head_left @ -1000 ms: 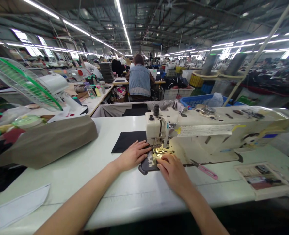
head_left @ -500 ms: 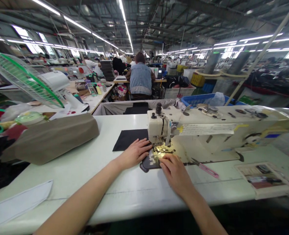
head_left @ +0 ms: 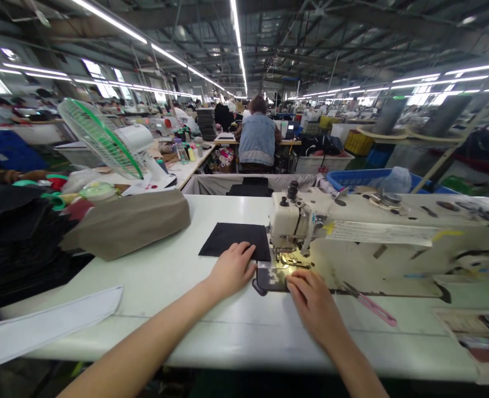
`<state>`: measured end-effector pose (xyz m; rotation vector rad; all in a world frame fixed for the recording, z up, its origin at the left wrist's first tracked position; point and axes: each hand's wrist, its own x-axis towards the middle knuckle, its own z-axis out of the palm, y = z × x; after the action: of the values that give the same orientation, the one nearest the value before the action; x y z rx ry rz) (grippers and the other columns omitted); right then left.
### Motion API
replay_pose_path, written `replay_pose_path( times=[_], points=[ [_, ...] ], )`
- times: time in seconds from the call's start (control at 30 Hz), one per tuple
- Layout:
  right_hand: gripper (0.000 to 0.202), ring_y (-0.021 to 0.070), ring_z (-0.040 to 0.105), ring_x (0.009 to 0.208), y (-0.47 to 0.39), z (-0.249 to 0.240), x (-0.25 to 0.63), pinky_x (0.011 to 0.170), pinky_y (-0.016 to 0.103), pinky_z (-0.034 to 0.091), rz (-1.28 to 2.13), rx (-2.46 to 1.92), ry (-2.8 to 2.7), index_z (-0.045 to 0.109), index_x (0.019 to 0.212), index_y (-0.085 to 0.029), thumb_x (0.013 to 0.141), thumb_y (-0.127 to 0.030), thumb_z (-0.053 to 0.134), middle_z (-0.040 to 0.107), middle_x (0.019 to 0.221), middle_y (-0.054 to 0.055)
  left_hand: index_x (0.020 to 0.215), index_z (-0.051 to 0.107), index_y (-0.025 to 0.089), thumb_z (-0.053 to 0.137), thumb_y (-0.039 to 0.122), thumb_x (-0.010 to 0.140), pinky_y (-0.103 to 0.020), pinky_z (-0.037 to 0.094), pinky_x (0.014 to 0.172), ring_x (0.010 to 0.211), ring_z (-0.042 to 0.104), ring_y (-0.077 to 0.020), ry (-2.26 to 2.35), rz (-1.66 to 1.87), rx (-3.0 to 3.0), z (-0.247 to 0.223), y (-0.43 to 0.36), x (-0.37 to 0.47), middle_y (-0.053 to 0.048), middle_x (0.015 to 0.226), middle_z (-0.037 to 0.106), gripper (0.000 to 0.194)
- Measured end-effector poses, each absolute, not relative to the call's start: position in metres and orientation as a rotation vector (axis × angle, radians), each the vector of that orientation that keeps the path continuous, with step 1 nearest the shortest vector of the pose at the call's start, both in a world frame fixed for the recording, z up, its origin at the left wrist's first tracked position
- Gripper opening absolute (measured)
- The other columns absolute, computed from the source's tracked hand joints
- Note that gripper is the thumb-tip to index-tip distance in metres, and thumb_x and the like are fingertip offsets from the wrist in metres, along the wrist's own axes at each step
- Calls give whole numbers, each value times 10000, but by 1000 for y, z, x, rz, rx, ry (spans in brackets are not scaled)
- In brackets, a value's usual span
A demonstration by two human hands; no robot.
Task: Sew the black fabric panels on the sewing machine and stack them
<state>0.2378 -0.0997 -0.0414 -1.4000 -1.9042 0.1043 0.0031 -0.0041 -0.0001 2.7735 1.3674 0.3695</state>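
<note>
My left hand (head_left: 235, 268) rests on the near right part of a flat black fabric piece (head_left: 231, 239), with its fingers laid out over the edge. That piece lies on the pale table, just left of the sewing machine (head_left: 294, 221). My right hand (head_left: 313, 290) is at the front of the lit metal needle plate (head_left: 292, 261), thumb and fingertips drawn together. Whatever is between those fingertips is too small to make out. Pink-handled thread snips (head_left: 372, 307) lie to the right of my right hand.
On the left are a folded brown-grey fabric (head_left: 132, 224), a stack of black pieces (head_left: 18, 249) and a white strip (head_left: 53, 320). A fan (head_left: 107, 138) stands behind them. A parts tray (head_left: 455, 331) is at the right. Beyond the table sits a person in a denim vest (head_left: 257, 138).
The view has turned left. The black piece has slid left, and its right edge now shows beside the machine head. My left hand moved with it; my right hand stays near the needle plate.
</note>
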Motion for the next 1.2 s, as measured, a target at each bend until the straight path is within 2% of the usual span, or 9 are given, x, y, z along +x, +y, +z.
replay_pose_path(
  times=[0.13, 0.3, 0.4, 0.47, 0.53, 0.73, 0.9, 1.03, 1.2],
  points=[
    [229, 252, 616, 1021, -100, -50, 241, 916, 429, 515, 84, -1354, -1916, 687, 1084, -225, 1016, -310, 485, 649, 1072, 88, 1467, 450, 139, 611, 436, 907, -526, 369, 1131, 1414, 408, -374, 1421, 256, 2764, -2, 6, -2, -202, 1571, 381, 654],
    [264, 258, 627, 1025, -97, -67, 247, 907, 426, 508, 26, -1295, -1930, 678, 1120, -248, 1012, -406, 497, 656, 1088, 79, 1238, 650, 166, 494, 192, 945, -412, 411, 1119, 1315, 519, -275, 1825, 283, 2675, 29, 34, -46, -131, 1443, 555, 333],
    [306, 263, 633, 1019, -95, -73, 249, 900, 432, 512, -26, -1270, -1940, 675, 1118, -241, 1010, -457, 486, 665, 1087, 85, 1112, 694, 113, 400, 97, 934, -510, 464, 1036, 1238, 553, -336, 2198, 350, 2475, 58, 54, -96, -211, 1288, 619, 343],
    [323, 263, 639, 1013, -94, -74, 249, 890, 431, 520, -60, -1267, -1943, 677, 1111, -237, 1008, -475, 483, 671, 1082, 87, 1031, 713, 78, 428, 116, 930, -543, 491, 975, 1181, 578, -378, 2366, 351, 2328, 71, 65, -128, -243, 1179, 640, 304],
    [331, 260, 648, 999, -93, -74, 249, 873, 425, 532, -86, -1260, -1943, 680, 1104, -238, 1005, -486, 484, 677, 1072, 86, 973, 721, 89, 520, 154, 929, -500, 503, 971, 1123, 614, -343, 2396, 308, 2253, 76, 75, -150, -205, 1103, 666, 216],
    [332, 266, 659, 1000, -93, -78, 250, 875, 434, 547, -95, -1251, -1938, 684, 1109, -248, 1001, -493, 488, 686, 1080, 89, 1171, 628, 141, 638, 351, 956, -437, 546, 901, 1041, 645, -225, 2365, 338, 2095, 67, 97, -162, -92, 1184, 644, 300],
    [330, 265, 661, 994, -94, -77, 250, 870, 432, 555, -91, -1254, -1932, 692, 1115, -250, 1003, -484, 486, 687, 1083, 95, 956, 662, 137, 645, 369, 942, -328, 554, 730, 789, 653, -157, 2337, 598, 1890, 69, 103, -182, -30, 908, 677, 233],
    [314, 254, 664, 982, -94, -73, 249, 860, 417, 558, -93, -1243, -1924, 698, 1095, -248, 1003, -469, 495, 691, 1064, 82, 772, 663, 139, 643, 355, 822, -251, 466, 556, 580, 583, -138, 2262, 889, 1821, 75, 95, -202, 8, 660, 629, 222],
    [328, 257, 662, 988, -94, -73, 248, 864, 424, 553, -72, -1252, -1921, 699, 1091, -241, 1005, -477, 488, 690, 1067, 88, 631, 636, 190, 636, 279, 626, -240, 451, 629, 643, 593, -158, 2105, 874, 2020, 86, 82, -204, 13, 652, 639, 89]
  ],
)
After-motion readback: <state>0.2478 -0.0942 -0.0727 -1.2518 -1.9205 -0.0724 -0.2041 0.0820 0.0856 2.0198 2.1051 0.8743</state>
